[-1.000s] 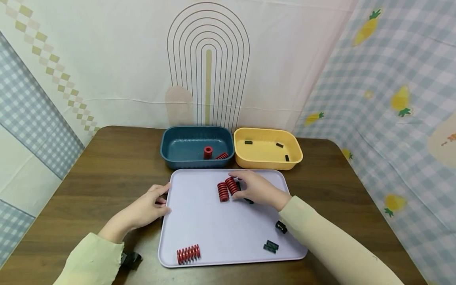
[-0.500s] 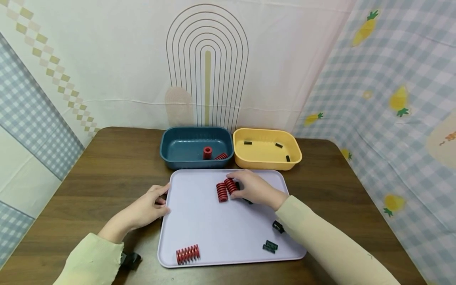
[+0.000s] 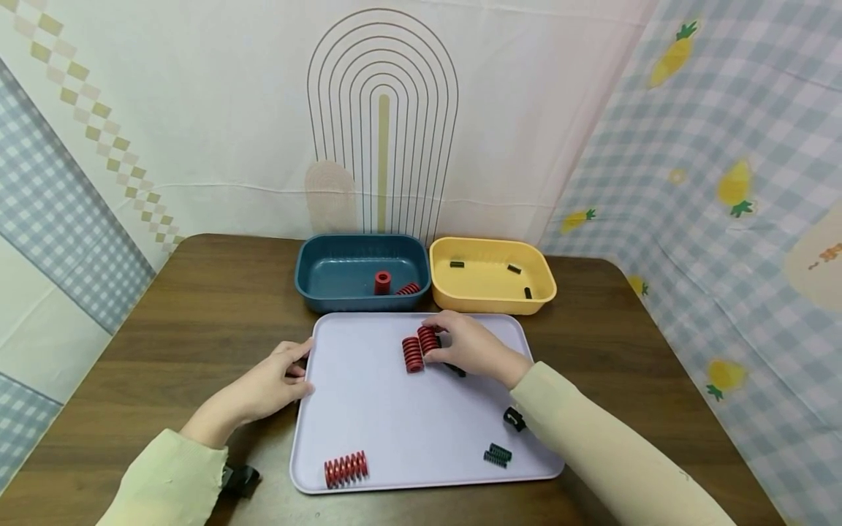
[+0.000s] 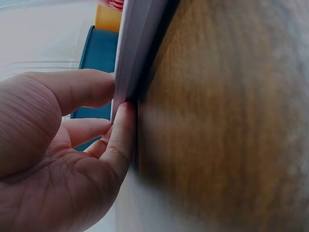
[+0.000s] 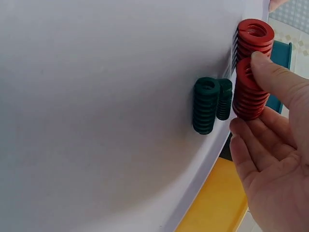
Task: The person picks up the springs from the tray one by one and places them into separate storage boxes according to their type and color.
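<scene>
In the head view my right hand (image 3: 470,345) pinches a red coil spring (image 3: 428,339) between thumb and fingers, near the tray's far side. A second red spring (image 3: 412,354) stands right beside it; the right wrist view shows the gripped spring (image 5: 249,94) against its neighbour (image 5: 255,38). Two green springs (image 5: 204,108) stand close by, mostly covered by the hand in the head view. My left hand (image 3: 272,383) rests its fingertips on the left rim of the pale lilac tray (image 3: 381,416). In the left wrist view its thumb and fingers touch that rim (image 4: 135,48).
Behind the tray are a blue bin (image 3: 316,292) holding red springs and a yellow bin (image 3: 483,303) holding small dark springs. A red spring (image 3: 346,469) lies at the tray's near left, and small green springs (image 3: 498,454) lie near right. Brown wooden table (image 3: 177,329) surrounds the tray.
The pinched red spring has shifted slightly, with small movements of my right hand's fingers. My left hand stays at the tray rim.
</scene>
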The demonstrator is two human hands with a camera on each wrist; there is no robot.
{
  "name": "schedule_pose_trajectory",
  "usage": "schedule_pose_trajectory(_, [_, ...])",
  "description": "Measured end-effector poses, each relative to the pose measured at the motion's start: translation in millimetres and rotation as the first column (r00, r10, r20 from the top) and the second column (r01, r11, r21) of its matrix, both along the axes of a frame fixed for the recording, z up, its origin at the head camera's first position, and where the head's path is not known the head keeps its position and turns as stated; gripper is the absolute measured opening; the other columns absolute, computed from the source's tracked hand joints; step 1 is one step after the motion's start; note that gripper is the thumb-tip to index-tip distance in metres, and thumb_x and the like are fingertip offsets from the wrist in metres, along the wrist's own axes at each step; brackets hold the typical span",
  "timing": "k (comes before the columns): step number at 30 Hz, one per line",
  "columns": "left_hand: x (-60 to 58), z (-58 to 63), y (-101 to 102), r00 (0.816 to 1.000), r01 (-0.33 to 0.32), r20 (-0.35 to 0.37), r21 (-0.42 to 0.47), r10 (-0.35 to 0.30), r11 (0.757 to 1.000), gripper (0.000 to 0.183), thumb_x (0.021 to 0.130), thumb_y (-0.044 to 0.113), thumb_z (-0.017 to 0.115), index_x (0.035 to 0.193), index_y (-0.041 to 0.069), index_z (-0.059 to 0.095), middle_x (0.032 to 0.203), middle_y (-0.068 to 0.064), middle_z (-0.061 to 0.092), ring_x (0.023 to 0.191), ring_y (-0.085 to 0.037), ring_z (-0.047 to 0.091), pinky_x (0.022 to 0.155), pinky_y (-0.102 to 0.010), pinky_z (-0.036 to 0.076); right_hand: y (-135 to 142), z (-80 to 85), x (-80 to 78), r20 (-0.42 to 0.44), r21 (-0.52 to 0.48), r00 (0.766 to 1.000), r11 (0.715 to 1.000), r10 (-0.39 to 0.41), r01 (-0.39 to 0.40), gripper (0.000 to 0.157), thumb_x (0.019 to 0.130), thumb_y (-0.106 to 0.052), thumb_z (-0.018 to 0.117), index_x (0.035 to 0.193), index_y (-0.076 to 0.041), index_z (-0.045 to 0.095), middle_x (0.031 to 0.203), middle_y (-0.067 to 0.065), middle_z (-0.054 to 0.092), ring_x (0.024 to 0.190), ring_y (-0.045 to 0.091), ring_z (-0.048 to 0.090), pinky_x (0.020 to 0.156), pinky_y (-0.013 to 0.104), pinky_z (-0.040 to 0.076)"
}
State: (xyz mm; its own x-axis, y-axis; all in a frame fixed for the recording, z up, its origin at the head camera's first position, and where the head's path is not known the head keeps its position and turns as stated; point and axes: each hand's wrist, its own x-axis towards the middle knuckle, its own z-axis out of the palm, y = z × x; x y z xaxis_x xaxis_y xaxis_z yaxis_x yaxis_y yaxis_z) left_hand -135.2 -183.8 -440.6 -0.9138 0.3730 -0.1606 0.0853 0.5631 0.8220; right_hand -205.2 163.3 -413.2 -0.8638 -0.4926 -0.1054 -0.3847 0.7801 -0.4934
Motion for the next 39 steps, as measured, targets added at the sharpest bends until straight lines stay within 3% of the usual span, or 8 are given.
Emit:
schedule_pose_trajectory(8, [0.2,-1.1,-2.1,1.000,-0.005,0.010,0.003,0.005,1.000,0.075,0.089,0.006,0.067,0.150,-0.005,0.025,0.135,-0.020,0.036,0.105,-0.026,0.050,0.079,-0.027,0.048,-3.2,6.4,-2.4,-0.048,-0.115,0.998,0.993,-0.035,0.029,0.053,0.082,-0.039,0.077,0.127,-0.017,0.060,0.113,-0.008,0.058,0.110,0.012,0.054,0.093,0.034,0.045])
schedule_pose_trajectory(18, [2.0,-0.3,-3.2,1.000,-0.010,0.012,0.004,0.010,1.000,0.075,0.089,0.005,0.067,0.150,-0.005,0.025,0.134,-0.020,0.037,0.105,-0.025,0.050,0.079,-0.028,0.048,-13.3,9.6,-12.8,-0.069,-0.313,0.990,0.945,-0.123,0.096,0.052,0.083,-0.039,0.076,0.123,-0.011,0.059,0.115,-0.001,0.055,0.107,0.020,0.057,0.094,0.041,0.047])
schedule_pose_trajectory(24, [2.1,1.0,-2.2,1.000,-0.006,-0.003,0.002,0.006,1.000,0.075,0.089,0.005,0.067,0.150,-0.005,0.026,0.133,-0.020,0.037,0.103,-0.024,0.050,0.078,-0.028,0.048,-24.2,11.6,-22.9,-0.033,-0.362,0.981,0.917,-0.193,0.168,0.057,0.083,-0.041,0.075,0.128,-0.010,0.056,0.120,0.000,0.053,0.113,0.026,0.055,0.095,0.042,0.046])
schedule_pose_trajectory(31, [2.4,2.1,-0.4,1.000,-0.001,0.002,0.013,0.001,1.000,0.075,0.089,0.004,0.066,0.150,-0.006,0.024,0.133,-0.021,0.037,0.101,-0.024,0.050,0.077,-0.027,0.048,-40.4,10.4,-37.9,-0.040,-0.364,0.955,0.894,-0.293,0.259,0.058,0.083,-0.041,0.075,0.129,-0.012,0.056,0.115,-0.002,0.054,0.104,0.017,0.053,0.089,0.034,0.048])
schedule_pose_trajectory(39, [0.9,0.5,-0.6,1.000,-0.008,-0.013,-0.002,0.008,1.000,0.075,0.088,0.005,0.067,0.150,-0.004,0.026,0.132,-0.019,0.038,0.101,-0.023,0.050,0.077,-0.027,0.048,-56.1,8.6,-53.7,-0.072,-0.371,0.938,0.882,-0.339,0.291,0.059,0.084,-0.042,0.074,0.131,-0.011,0.055,0.115,0.000,0.055,0.107,0.020,0.051,0.091,0.032,0.045])
